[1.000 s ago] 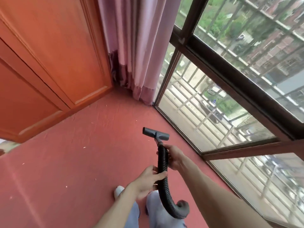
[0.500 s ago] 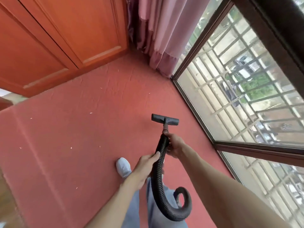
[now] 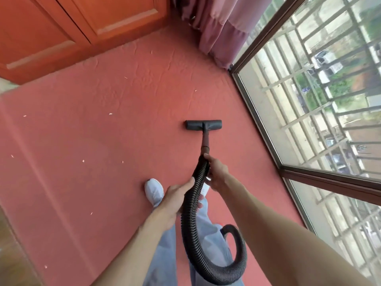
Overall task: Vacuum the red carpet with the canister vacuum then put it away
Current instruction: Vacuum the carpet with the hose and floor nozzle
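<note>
Red carpet (image 3: 103, 172) beside a barred window (image 3: 309, 100).
Both hands, left (image 3: 177, 197) and right (image 3: 216, 172), grip the black ribbed hose (image 3: 191, 203); floor nozzle (image 3: 203, 124) lies flat.

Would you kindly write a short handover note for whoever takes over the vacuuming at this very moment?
Left hand: grips the ribbed black hose partway down.
Right hand: grips the hose's top end, just behind the wand.
Floor nozzle: down at the red carpet, near the window.
Done: cannot tell; pale scraps lie scattered on the carpet, mostly to the left.
Left: vacuum those scraps, then put the vacuum away; the canister is out of view.
</note>
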Demonstrator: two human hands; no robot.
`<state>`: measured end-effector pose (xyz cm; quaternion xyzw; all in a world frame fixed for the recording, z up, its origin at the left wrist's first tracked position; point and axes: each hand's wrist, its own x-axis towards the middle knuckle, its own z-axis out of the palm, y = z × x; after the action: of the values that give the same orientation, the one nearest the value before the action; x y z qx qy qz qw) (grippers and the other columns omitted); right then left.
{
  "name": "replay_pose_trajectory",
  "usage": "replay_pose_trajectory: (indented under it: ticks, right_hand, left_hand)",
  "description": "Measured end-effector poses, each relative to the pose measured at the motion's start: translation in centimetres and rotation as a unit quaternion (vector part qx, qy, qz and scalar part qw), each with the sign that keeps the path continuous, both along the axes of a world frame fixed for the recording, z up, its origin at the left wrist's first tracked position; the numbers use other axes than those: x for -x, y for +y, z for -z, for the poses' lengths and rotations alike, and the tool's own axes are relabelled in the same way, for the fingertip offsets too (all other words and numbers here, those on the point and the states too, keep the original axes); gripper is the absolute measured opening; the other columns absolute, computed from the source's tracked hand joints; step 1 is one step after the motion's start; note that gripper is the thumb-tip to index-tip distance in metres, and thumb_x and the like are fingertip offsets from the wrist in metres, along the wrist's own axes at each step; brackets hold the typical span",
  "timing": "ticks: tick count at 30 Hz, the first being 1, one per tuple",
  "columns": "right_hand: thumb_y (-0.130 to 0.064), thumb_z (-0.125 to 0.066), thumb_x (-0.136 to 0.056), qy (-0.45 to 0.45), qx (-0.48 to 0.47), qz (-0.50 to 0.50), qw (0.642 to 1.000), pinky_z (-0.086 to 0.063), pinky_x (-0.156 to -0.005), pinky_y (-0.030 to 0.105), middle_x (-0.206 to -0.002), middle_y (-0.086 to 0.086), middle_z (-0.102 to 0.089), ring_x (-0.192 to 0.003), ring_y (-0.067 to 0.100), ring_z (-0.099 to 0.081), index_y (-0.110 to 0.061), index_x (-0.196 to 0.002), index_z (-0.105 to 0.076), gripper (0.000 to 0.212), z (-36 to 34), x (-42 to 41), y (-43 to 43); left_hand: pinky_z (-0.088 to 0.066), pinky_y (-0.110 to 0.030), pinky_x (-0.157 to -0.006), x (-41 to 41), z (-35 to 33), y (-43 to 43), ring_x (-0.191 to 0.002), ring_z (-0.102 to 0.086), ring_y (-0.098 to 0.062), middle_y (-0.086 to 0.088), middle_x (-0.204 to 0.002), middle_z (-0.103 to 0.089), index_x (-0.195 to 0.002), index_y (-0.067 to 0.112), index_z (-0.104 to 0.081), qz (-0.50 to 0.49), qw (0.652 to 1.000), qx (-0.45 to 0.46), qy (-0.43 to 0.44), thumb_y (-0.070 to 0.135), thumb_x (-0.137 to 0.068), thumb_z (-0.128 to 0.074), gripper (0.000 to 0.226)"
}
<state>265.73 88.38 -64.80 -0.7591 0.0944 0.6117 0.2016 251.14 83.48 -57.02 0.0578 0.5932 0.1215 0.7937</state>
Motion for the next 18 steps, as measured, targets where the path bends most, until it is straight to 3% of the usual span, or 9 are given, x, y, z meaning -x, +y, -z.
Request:
replay_pose_trajectory:
  ticks: [4,6,8,11,15,18]
  right_hand:
    - [-0.027,-0.074,-0.082,-0.023,-0.009,-0.009,1.000,-0.044,-0.069,0.035,-0.075,0.008,-0.058,-0.066,0.020,-0.054,-0.003,-0.105,-0.060,0.036,-0.2,0.6,1.1]
    - [-0.026,-0.071,-0.082,-0.042,-0.017,0.011,0.999,-0.049,-0.065,0.033,-0.078,0.010,-0.062,-0.064,0.022,-0.058,-0.003,-0.098,-0.061,0.030,-1.0,1.0,1.6]
    - [-0.030,-0.068,-0.077,-0.047,-0.021,0.025,0.998,-0.052,-0.064,0.033,-0.086,0.013,-0.068,-0.067,0.025,-0.063,-0.002,-0.102,-0.065,0.037,-1.7,1.3,1.6]
    - [-0.033,-0.067,-0.073,-0.049,-0.022,0.024,0.998,-0.053,-0.067,0.035,-0.093,0.017,-0.073,-0.069,0.027,-0.065,0.000,-0.107,-0.068,0.047,-2.0,1.7,0.6]
    - [-0.030,-0.071,-0.076,-0.057,-0.022,0.024,0.998,-0.057,-0.074,0.040,-0.103,0.022,-0.073,-0.074,0.028,-0.067,0.001,-0.106,-0.066,0.043,-1.5,2.1,0.0]
    - [-0.025,-0.072,-0.081,-0.058,-0.024,0.010,0.998,-0.056,-0.084,0.045,-0.097,0.020,-0.072,-0.074,0.027,-0.066,0.000,-0.098,-0.062,0.032,-0.7,2.4,0.6]
  left_hand:
    - [-0.051,-0.039,-0.071,-0.2,-0.2,0.4,-0.068,-0.063,-0.030,-0.022,-0.082,-0.068,-0.109,-0.005,-0.069,-0.041,0.999,0.005,0.016,0.038,-0.095,-0.062,0.045]
    - [-0.052,-0.036,-0.067,0.0,-0.8,1.0,-0.066,-0.062,-0.030,-0.023,-0.082,-0.065,-0.110,-0.006,-0.068,-0.038,0.999,-0.005,-0.005,0.037,-0.095,-0.063,0.046]
    - [-0.052,-0.034,-0.063,0.3,-1.6,1.8,-0.063,-0.062,-0.029,-0.023,-0.082,-0.063,-0.112,-0.006,-0.068,-0.026,0.999,-0.013,-0.026,0.036,-0.093,-0.065,0.046]
    - [-0.054,-0.033,-0.062,1.0,-1.9,2.1,-0.062,-0.063,-0.029,-0.022,-0.081,-0.064,-0.113,-0.005,-0.067,0.006,0.999,-0.015,-0.029,0.036,-0.091,-0.067,0.046]
    - [-0.041,-0.040,-0.073,1.7,-0.9,1.3,-0.068,-0.069,-0.031,-0.019,-0.085,-0.070,-0.113,-0.001,-0.069,0.045,0.999,-0.015,-0.026,0.042,-0.090,-0.067,0.049]
    - [-0.050,-0.034,-0.068,1.8,0.2,1.1,-0.069,-0.069,-0.029,-0.018,-0.086,-0.071,-0.110,0.002,-0.072,0.019,1.000,-0.010,-0.014,0.041,-0.093,-0.064,0.043]
